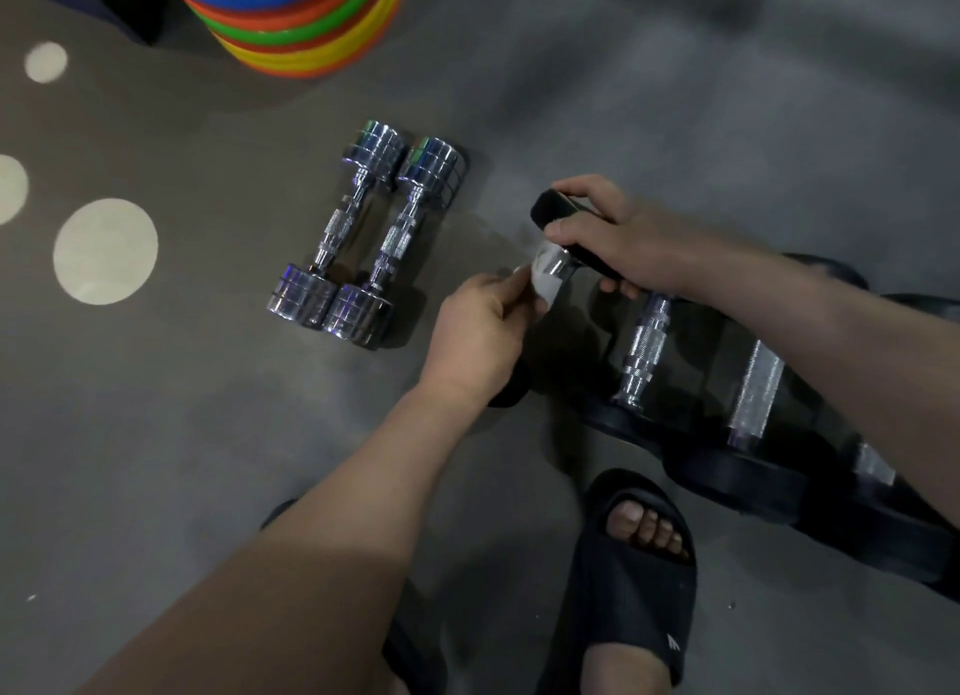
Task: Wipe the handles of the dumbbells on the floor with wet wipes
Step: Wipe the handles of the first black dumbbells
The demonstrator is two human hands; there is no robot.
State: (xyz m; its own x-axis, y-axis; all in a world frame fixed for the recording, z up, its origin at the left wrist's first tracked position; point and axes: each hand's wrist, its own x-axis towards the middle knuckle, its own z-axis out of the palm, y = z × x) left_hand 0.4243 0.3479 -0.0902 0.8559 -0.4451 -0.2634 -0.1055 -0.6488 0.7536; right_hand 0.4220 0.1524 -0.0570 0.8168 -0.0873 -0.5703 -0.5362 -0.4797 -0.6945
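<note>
Down on the floor [208, 434], far left, chrome pair [363, 231] parked side by side. Then left grip [478, 325] pinching wipe [541, 280] round handle [560, 264] of black dumbbell [589, 262], right grip [615, 242] clenched on its head [555, 209]. Probably best: hold head steady, twist wipe along whole handle.
</note>
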